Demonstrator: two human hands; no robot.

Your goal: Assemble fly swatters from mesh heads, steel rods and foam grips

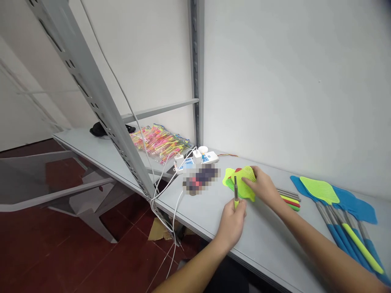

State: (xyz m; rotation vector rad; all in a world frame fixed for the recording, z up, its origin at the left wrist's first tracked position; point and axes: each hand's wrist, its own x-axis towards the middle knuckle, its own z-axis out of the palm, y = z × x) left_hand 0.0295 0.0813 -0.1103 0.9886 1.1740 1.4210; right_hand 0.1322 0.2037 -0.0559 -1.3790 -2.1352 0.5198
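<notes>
My left hand [232, 219] is closed around the lower end of a thin metal rod with a green grip [236, 191], held upright over the grey table [214, 207]. My right hand [265, 188] pinches a yellow-green mesh swatter head [244, 184] right beside the rod's top. More swatter heads in green and red [228, 177] lie under and behind it. Loose metal rods with green and red grips [290, 198] lie on the table just right of my right hand.
Finished swatters in blue and yellow-green [339, 203] lie at the right end. A white power strip with chargers [195, 158] and trailing cables sits near the wall. A pile of colourful packets [160, 142] lies on the adjoining shelf, behind a slanted grey metal post [100, 106].
</notes>
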